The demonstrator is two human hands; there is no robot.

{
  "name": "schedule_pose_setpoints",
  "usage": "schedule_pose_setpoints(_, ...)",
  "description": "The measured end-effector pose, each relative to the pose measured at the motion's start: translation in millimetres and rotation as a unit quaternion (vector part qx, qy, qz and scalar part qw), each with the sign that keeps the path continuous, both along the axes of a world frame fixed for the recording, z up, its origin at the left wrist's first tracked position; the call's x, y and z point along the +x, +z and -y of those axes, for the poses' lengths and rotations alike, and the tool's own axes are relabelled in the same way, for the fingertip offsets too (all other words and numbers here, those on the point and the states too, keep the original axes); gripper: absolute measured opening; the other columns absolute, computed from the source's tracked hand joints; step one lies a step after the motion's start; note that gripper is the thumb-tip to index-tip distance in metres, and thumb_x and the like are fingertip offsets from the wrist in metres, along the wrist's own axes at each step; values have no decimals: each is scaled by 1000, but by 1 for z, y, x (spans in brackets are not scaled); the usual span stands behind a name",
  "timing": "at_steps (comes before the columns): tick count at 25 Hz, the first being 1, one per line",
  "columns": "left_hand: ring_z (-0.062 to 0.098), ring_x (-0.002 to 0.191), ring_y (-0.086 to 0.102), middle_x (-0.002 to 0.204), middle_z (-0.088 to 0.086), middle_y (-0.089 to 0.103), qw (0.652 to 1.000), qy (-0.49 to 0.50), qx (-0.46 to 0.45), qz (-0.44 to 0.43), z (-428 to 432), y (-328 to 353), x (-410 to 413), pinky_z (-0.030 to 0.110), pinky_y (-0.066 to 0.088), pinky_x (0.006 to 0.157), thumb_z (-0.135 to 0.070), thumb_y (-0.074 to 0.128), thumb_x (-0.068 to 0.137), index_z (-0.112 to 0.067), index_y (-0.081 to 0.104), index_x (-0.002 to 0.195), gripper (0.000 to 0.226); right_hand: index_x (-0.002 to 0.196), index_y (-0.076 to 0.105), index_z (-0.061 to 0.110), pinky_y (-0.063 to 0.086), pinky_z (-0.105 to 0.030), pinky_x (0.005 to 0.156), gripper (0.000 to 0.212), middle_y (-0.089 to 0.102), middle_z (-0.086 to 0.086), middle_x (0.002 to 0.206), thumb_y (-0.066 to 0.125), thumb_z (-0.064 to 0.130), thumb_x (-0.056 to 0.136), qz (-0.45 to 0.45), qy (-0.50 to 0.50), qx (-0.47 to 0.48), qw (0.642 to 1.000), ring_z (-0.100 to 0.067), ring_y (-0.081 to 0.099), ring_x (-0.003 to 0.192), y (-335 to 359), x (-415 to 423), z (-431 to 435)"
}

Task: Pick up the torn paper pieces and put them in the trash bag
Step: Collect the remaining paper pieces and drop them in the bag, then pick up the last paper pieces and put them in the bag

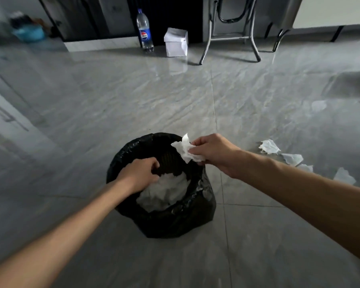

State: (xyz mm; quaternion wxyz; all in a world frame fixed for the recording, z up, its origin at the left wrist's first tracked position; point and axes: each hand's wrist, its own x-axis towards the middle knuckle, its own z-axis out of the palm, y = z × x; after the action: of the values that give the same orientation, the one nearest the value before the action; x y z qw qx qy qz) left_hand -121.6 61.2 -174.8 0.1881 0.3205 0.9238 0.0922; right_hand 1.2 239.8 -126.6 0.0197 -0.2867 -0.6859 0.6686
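Observation:
A black trash bag (175, 217) lines a bin on the grey tiled floor, low in the middle of the view. White crumpled paper (164, 192) fills its bottom. My left hand (139, 175) grips the bag's left rim and holds the mouth apart. My right hand (212, 152) is over the right rim, pinching a torn white paper piece (185, 149) that hangs above the opening. More torn pieces lie on the floor to the right: one (269, 146) nearest, another (293, 159) beside it, a third (344, 176) farther right.
A plastic soda bottle (145, 31) and a white box (176, 42) stand at the far wall. Metal chair legs (231, 38) are right of them. A pale paper scrap (318, 106) lies far right. A blue object (29, 34) sits at the far left.

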Motion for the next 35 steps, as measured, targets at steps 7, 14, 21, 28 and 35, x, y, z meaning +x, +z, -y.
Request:
schedule_pose_setpoints(7,19,96,61,111,-7,63,983,16,159,-90,-28,36,16,30,43,72,-20,57,75,-29,53,110,37,122,56,-1,53,-41,92,33,61,-20,114,57,6,90,35,20,-98,994,-28,62,104,0,6,-4)
schedule_pose_setpoints(14,19,92,60,111,-4,62,975,-163,152,15,-121,39,88,38,51,83,-22,55,79,-26,54,108,29,105,64,-2,56,-35,83,20,69,-20,94,56,-3,86,40,-88,-74,993,-27,68,84,-12,113,-77)
schedule_pose_setpoints(21,17,90,59,108,2,67,926,-355,33,126,-225,-12,215,23,42,73,-19,64,81,-17,60,111,31,99,67,4,56,-23,61,17,69,-11,78,61,-1,84,153,-208,-31,966,-16,66,65,-78,304,-143)
schedule_pose_setpoints(28,13,81,58,104,4,71,901,-409,-8,142,-288,-70,301,21,38,67,-14,65,82,-14,65,105,24,96,63,25,51,-33,74,30,59,1,97,78,24,70,407,-59,245,878,-19,59,87,-162,458,-153)
schedule_pose_setpoints(35,29,101,62,111,13,66,922,-382,-26,50,-315,-114,319,31,48,83,-20,67,82,-11,62,109,28,101,61,26,42,-29,69,19,58,1,107,60,34,83,384,20,373,844,-20,56,98,-203,498,-129)
